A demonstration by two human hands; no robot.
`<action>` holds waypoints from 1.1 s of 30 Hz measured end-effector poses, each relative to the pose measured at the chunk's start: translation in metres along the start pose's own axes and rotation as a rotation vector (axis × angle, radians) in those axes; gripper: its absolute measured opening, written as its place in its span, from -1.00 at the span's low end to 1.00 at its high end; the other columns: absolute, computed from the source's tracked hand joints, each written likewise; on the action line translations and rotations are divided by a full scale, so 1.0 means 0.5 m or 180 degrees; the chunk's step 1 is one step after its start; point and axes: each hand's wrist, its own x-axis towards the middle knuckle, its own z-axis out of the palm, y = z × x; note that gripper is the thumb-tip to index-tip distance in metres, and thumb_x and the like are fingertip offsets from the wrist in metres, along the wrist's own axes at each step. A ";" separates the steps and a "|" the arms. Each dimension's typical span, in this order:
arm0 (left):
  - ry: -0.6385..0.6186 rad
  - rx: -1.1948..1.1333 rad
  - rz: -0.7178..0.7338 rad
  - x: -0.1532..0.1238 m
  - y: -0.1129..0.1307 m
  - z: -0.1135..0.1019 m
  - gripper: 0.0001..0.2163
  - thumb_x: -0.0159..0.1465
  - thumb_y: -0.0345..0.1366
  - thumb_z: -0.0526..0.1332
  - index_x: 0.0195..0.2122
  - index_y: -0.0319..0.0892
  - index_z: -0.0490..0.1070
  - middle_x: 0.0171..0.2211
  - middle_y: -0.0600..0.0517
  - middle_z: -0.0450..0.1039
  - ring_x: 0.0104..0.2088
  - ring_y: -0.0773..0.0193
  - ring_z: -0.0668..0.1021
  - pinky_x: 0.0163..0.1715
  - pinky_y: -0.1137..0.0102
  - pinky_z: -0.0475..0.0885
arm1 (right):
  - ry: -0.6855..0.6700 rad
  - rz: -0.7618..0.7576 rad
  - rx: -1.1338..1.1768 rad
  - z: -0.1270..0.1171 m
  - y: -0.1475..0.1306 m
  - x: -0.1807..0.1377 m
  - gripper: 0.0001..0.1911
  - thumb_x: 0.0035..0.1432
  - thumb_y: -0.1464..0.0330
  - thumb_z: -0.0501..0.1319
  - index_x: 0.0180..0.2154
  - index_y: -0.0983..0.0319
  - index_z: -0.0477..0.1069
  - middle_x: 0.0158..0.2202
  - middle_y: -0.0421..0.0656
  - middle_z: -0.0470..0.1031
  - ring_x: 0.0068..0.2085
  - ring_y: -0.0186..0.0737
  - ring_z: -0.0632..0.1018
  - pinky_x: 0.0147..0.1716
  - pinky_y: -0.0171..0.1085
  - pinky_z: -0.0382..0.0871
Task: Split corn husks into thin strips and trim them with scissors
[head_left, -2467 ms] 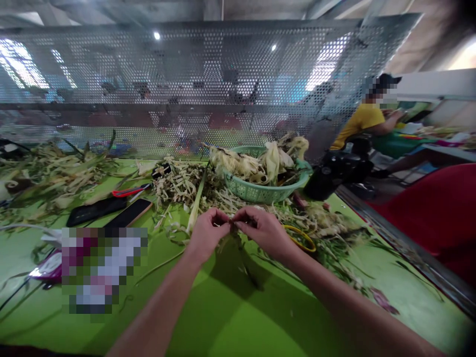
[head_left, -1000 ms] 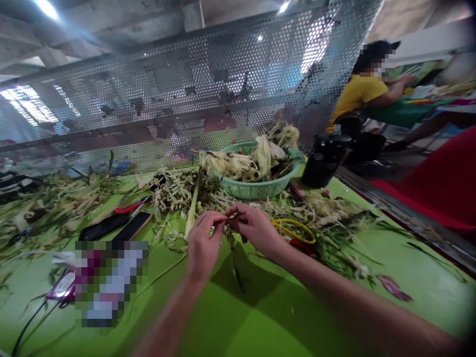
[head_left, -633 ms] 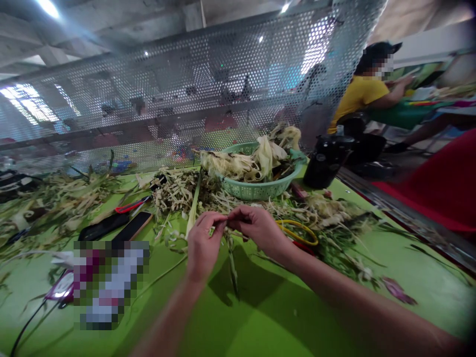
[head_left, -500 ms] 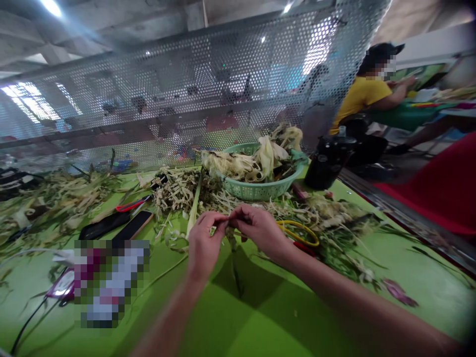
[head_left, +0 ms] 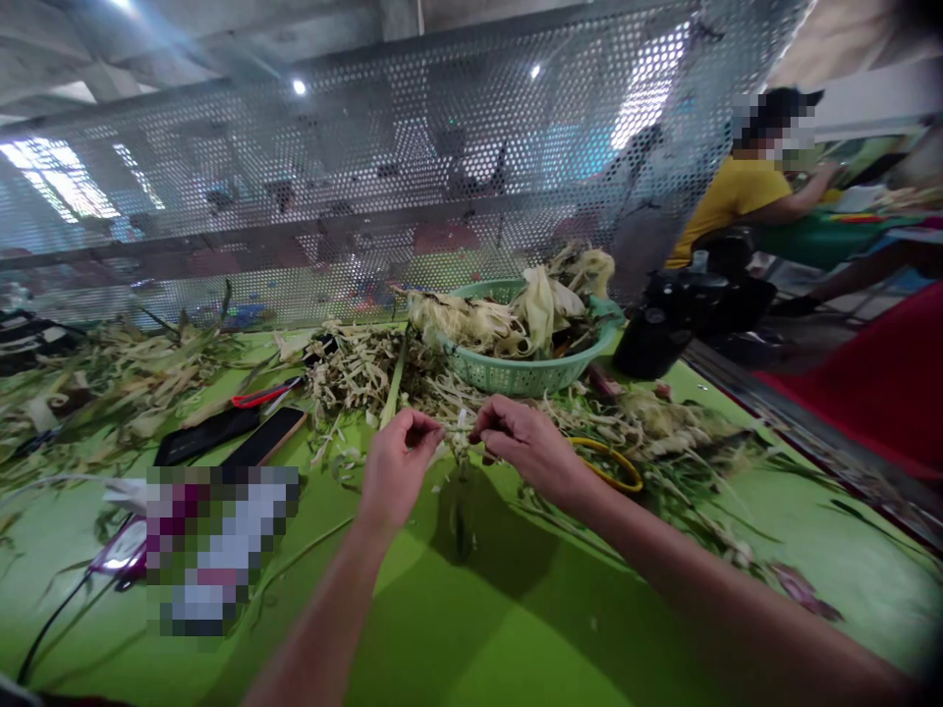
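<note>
My left hand (head_left: 402, 462) and my right hand (head_left: 520, 444) face each other above the green table, fingertips pinched with a small gap between them. A thin, pale strip of plant fibre (head_left: 458, 429), like corn husk, runs across that gap, with an end in each pinch. From its middle a darker stalk (head_left: 462, 511) hangs down, blurred in part. Just behind my hands lie a heap of husk scraps (head_left: 360, 378) and a long pale husk strip (head_left: 396, 383). A yellow ring-shaped loop (head_left: 615, 462) rests near my right wrist.
A green basket (head_left: 516, 375) of dried husks stands behind, a black bottle (head_left: 659, 329) to its right. Red-handled scissors (head_left: 265, 395), a phone (head_left: 266, 440) and a purple device (head_left: 125, 550) lie left. A perforated metal screen (head_left: 331, 177) closes the back; a person in yellow (head_left: 729, 201) sits right.
My hands have drawn apart from fingertips touching, so the pale strip now shows stretched between them. The view has shifted slightly.
</note>
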 end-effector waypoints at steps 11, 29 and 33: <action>-0.0106 -0.0279 -0.0143 0.001 0.007 0.001 -0.88 0.19 -0.27 0.21 -0.34 -0.21 0.41 -0.40 0.02 0.45 -0.39 0.33 0.46 -0.35 0.41 0.39 | -0.0194 0.0387 0.1279 0.018 -0.004 0.002 -0.75 0.11 0.17 0.22 -0.34 0.24 0.39 -0.44 -0.20 0.33 -0.42 -0.33 0.39 -0.51 -0.35 0.37; -0.0129 0.0328 0.0113 0.004 -0.021 0.006 -0.85 0.24 -0.22 0.15 -0.41 -0.17 0.34 -0.52 0.10 0.33 -0.50 0.36 0.34 -0.48 0.45 0.22 | 0.0133 -0.0382 -0.0883 0.020 0.003 0.001 -0.87 0.19 0.37 0.08 -0.42 0.21 0.24 -0.41 -0.18 0.34 -0.36 -0.24 0.33 -0.37 -0.28 0.14; -0.0077 0.0236 0.0105 0.004 -0.021 0.006 -0.84 0.23 -0.21 0.17 -0.41 -0.18 0.36 -0.52 0.10 0.34 -0.50 0.37 0.35 -0.49 0.46 0.23 | 0.0069 -0.0412 -0.1087 0.020 0.012 0.003 -0.89 0.18 0.40 0.07 -0.42 0.21 0.24 -0.41 -0.18 0.35 -0.37 -0.25 0.33 -0.39 -0.30 0.12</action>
